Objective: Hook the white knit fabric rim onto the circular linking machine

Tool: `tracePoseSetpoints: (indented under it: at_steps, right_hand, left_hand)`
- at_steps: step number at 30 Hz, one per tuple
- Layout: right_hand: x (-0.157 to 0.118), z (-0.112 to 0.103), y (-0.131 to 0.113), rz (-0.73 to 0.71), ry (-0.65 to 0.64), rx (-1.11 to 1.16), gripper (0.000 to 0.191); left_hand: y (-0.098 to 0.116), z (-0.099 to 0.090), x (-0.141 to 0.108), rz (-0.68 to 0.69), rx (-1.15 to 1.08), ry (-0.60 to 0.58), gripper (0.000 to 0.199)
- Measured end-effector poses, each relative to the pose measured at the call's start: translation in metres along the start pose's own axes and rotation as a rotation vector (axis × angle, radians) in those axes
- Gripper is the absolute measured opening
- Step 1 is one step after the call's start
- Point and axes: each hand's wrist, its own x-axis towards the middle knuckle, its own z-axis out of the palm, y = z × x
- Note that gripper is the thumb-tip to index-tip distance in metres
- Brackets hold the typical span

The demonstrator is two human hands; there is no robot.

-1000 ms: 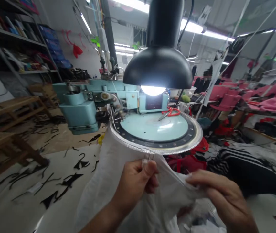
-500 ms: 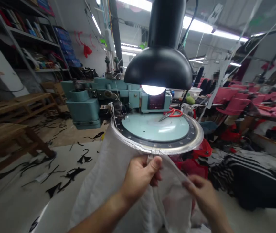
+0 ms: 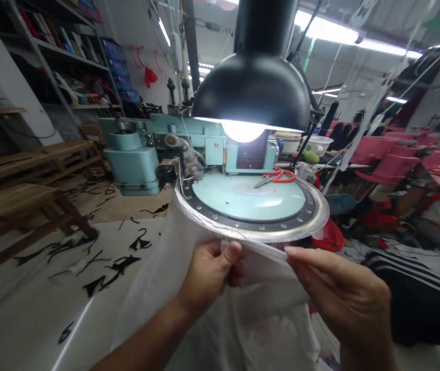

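Note:
A round linking machine with a light green top plate [image 3: 243, 198] stands before me, a toothed metal ring [image 3: 282, 234] around its rim. White fabric [image 3: 158, 268] hangs down from the ring's left and front. Just under the front of the ring, my left hand [image 3: 212, 268] is closed, pinching the fabric edge between thumb and fingers. My right hand [image 3: 343, 288] pinches the same edge farther right and draws it out in a taut strip below the ring. Red-handled scissors [image 3: 282, 176] lie on the plate's back right.
A black lamp [image 3: 251, 93] hangs low over the plate, lit. Wooden benches [image 3: 42, 206] stand at left, with black scraps [image 3: 119, 265] on the floor. To the right are pink pieces [image 3: 382, 159] and a black striped cloth [image 3: 421, 299].
My right hand has risen and come closer to the ring, lifting the fabric edge with it. My left hand, still pinching, has shifted slightly left. The view has turned a little.

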Motion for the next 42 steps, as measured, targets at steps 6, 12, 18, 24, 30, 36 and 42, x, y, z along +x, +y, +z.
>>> tracePoseSetpoints:
  at_steps: [6,12,18,24,30,36,42]
  right_hand:
    - [-0.001,0.005,-0.003,0.150,0.130,-0.065,0.005]
    - [0.008,-0.002,0.016,0.221,0.173,-0.171,0.011]
    - [-0.046,-0.014,0.071,0.438,0.281,-0.396,0.048]
    - [-0.066,0.091,-0.013,0.355,0.219,-0.212,0.025]
    - [-0.028,0.110,-0.042,0.630,-0.078,-0.224,0.016]
    - [-0.020,0.123,-0.081,0.658,-0.116,-0.183,0.019]
    - [-0.001,0.143,-0.080,0.464,-0.078,-0.429,0.020]
  left_hand:
    - [0.002,0.011,-0.004,0.026,0.043,-0.029,0.059]
    - [-0.007,0.043,0.008,-0.006,0.066,-0.076,0.063]
    - [-0.026,0.011,-0.014,-0.120,0.133,-0.185,0.070]
    - [0.012,-0.090,-0.042,0.067,0.289,-0.108,0.052]
    - [0.038,-0.122,0.002,0.136,0.161,-0.096,0.042]
    - [0.035,-0.128,0.038,-0.030,0.045,-0.396,0.049]
    - [0.034,-0.132,0.060,-0.051,0.043,-0.532,0.051]
